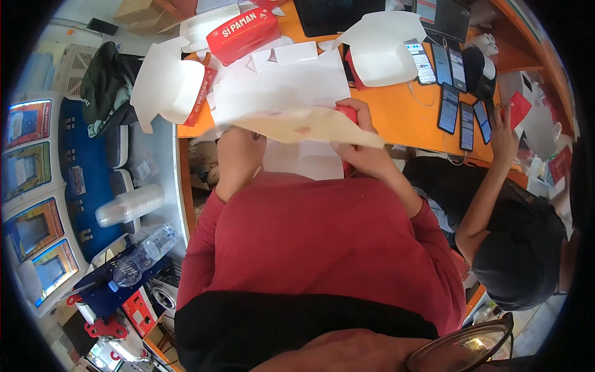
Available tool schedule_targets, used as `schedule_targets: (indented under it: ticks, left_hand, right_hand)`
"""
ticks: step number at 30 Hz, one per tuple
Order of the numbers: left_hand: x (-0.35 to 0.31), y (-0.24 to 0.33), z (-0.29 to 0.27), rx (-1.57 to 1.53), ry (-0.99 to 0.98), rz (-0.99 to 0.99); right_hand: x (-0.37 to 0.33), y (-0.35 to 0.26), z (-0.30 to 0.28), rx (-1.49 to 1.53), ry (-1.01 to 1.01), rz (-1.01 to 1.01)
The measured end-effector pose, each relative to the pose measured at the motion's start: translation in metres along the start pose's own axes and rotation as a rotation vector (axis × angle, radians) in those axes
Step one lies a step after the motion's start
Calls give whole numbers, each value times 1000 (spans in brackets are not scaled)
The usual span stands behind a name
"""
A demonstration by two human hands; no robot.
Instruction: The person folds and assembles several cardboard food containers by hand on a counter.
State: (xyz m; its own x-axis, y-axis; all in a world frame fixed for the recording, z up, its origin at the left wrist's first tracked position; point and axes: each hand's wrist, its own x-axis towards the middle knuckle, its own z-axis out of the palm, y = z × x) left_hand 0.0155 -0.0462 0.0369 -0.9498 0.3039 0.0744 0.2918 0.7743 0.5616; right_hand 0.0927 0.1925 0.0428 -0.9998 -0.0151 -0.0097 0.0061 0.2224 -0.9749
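In front of my body an unfolded white food box with red sides spans the table's near edge. A blurred beige sheet, seemingly paper, lies across my view over the box and partly covers both hands. My right hand grips the box's right side, fingers curled over a red edge and thumb below it. At the box's left side is my left hand, bent inward; its fingers are hidden behind the beige sheet, so their hold does not show.
Open boxes and a closed red box stand on the orange table. Several phones lie at right, near a co-worker in a dark cap. Stacked plastic cups and a bottle are at left.
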Motion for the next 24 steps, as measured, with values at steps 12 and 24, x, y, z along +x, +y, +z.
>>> schedule_targets:
  ticks: [12,24]
  left_hand:
    - [23,0,-31,-790,-343,164]
    - [39,59,25,-978,-343,283]
  right_hand:
    - [17,15,-46,824,204,249]
    - [-11,32,-90,285,-39,-175]
